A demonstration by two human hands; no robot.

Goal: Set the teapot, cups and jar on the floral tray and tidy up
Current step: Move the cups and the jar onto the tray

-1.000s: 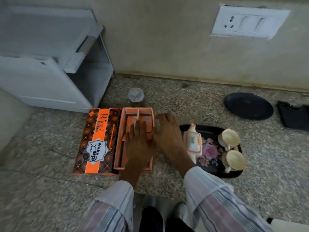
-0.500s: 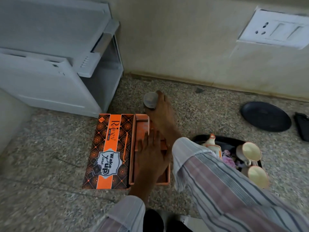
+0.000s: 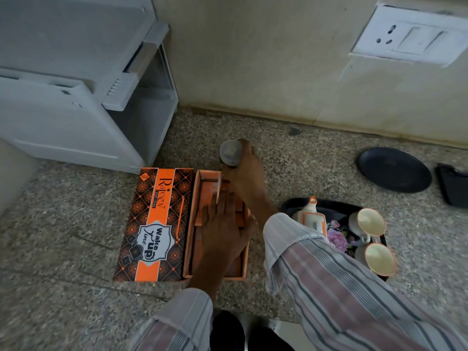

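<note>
Jar (image 3: 231,152) is clasped by right hand (image 3: 247,173) fingers; left hand (image 3: 222,228) lies flat, fingers spread, in orange box (image 3: 190,231).

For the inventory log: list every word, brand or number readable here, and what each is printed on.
"Rajeev", on the orange band of the box lid.
"BONE CHINA", small, under that brand name.
"Wake up Time", on the lid's white badge.
Small orange diamond tag at the lid's corner: too blurred to read.
Wall socket plate: no text.

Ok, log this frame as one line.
phase: jar pickup | right hand: around jar | left hand: flat on open box | tray: teapot, two cups
</note>
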